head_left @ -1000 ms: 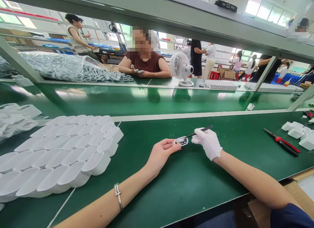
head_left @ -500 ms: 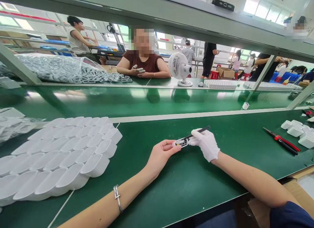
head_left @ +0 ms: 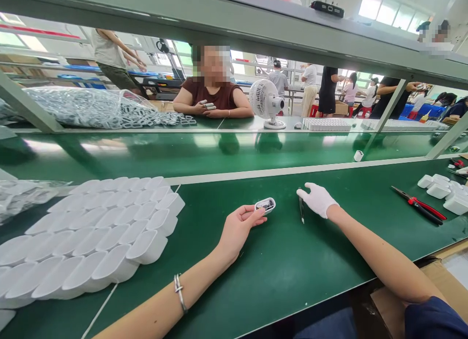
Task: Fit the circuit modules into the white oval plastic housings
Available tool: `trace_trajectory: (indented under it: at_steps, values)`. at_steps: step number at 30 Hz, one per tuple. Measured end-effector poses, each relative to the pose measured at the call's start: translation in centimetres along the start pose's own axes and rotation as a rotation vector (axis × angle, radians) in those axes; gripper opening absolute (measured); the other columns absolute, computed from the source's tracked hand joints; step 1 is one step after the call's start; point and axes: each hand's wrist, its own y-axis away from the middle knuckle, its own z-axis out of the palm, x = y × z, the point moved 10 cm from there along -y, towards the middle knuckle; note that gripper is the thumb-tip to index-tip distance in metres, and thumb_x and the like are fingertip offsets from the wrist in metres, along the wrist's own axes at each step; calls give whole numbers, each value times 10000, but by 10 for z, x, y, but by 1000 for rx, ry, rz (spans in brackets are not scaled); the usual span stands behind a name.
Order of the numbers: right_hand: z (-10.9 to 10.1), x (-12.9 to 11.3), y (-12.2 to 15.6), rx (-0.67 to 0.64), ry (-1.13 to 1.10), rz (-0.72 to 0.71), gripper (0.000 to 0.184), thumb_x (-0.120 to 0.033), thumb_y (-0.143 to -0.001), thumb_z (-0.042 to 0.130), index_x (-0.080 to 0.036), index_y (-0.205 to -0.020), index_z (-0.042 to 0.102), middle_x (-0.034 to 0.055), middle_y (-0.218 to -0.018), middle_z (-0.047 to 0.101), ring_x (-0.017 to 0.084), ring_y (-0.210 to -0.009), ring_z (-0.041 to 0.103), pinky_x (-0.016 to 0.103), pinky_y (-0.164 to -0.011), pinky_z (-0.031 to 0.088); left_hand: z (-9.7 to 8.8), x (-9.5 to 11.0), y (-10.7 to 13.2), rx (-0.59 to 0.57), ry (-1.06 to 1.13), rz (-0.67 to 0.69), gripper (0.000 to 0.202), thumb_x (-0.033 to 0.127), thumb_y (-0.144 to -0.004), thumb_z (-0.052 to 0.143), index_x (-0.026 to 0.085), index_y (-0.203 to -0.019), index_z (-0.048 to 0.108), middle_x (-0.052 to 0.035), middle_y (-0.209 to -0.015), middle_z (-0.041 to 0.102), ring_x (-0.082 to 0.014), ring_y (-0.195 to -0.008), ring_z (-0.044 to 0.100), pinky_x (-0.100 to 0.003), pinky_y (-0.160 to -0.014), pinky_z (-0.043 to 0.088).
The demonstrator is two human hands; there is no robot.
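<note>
My left hand (head_left: 237,228) is bare and closed on a small white oval housing (head_left: 269,203). Its open side faces up, and dark parts show inside; their details are too small to make out. To the right, my right hand (head_left: 317,199) wears a white glove. Dark tweezers (head_left: 302,210) hang from its fingertips, with the pale tips pointing down toward the green tabletop (head_left: 278,271). One gloved finger stands apart from the others. A gap separates the tweezers from the housing.
Rows of white oval shells (head_left: 106,232) cover the left side. Red-and-black pliers (head_left: 419,205) and more white shells (head_left: 438,189) lie at right. Behind the bench are a fan (head_left: 266,103), a bagged heap of grey parts (head_left: 91,107) and a seated co-worker (head_left: 212,93).
My right hand has moved right, away from the housing, and the tweezers have swung to point downward. My left hand still holds the housing, now slightly higher and more tilted.
</note>
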Motion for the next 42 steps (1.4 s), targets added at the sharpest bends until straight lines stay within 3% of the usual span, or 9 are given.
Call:
trace_trajectory:
  at_steps: [5, 8, 11, 16, 21, 26, 30, 36, 42]
  values:
    - [-14, -11, 2, 9, 210, -20, 373, -537, -762, 527, -187, -726, 652, 69, -704, 647, 224, -770, 602, 315, -722, 408, 2, 4, 2, -1, -63, 15, 460, 453, -605, 755, 115, -872, 594, -66, -749, 686, -192, -740, 621, -312, -717, 474]
    - [1, -17, 9, -44, 263, -22, 402, -561, -711, 575, -188, -562, 597, 71, -627, 623, 228, -721, 601, 304, -672, 402, 5, 6, 4, -21, -96, 20, 453, 442, -590, 766, 116, -863, 608, -71, -732, 693, -184, -709, 602, -294, -666, 460]
    - [22, -19, 12, -66, 247, -27, 279, -463, -644, 673, -191, -626, 614, 80, -734, 649, 226, -774, 599, 292, -677, 400, 10, 6, 6, -60, -137, 31, 441, 433, -589, 769, 131, -868, 609, -71, -771, 703, -174, -688, 589, -284, -640, 448]
    - [43, -14, 8, -173, -4, 10, 210, -283, -616, 686, -173, -524, 533, 39, -566, 560, 171, -615, 554, 264, -573, 385, 12, 3, 5, -89, -188, 36, 440, 428, -602, 762, 146, -900, 604, -63, -800, 705, -161, -672, 578, -275, -628, 445]
    - [35, -30, 16, -294, -483, 13, 182, -330, -699, 599, -171, -671, 514, -41, -532, 422, 70, -443, 381, 220, -443, 327, 7, 7, 4, -35, -141, 32, 451, 436, -590, 755, 125, -883, 610, -69, -763, 692, -183, -701, 598, -286, -634, 460]
    - [21, -55, 30, -239, -868, -32, 294, -414, -693, 623, -193, -701, 430, -56, -590, 383, 64, -510, 430, 203, -480, 390, 6, 12, 6, -2, -117, 36, 456, 434, -587, 758, 119, -883, 615, -71, -751, 689, -188, -682, 612, -295, -631, 468]
    - [28, -50, 37, -180, -1001, 11, 293, -354, -658, 691, -179, -756, 476, -43, -579, 471, 99, -540, 536, 228, -517, 470, 3, 10, 6, 14, -105, 22, 450, 441, -576, 772, 118, -852, 626, -67, -714, 691, -189, -665, 623, -304, -650, 482]
    - [32, -37, 42, -68, -984, 71, 224, -288, -716, 690, -155, -799, 531, -3, -579, 610, 112, -536, 617, 218, -545, 539, 1, 1, 5, 7, -146, -7, 451, 447, -564, 795, 125, -822, 612, -78, -733, 707, -192, -685, 636, -326, -728, 480]
    - [27, -49, 52, -25, -885, -44, 246, -341, -729, 676, -142, -818, 562, -11, -549, 624, 122, -502, 632, 221, -522, 550, 1, -1, 4, 10, -163, -3, 459, 462, -551, 804, 133, -802, 608, -76, -736, 713, -201, -705, 648, -321, -728, 486]
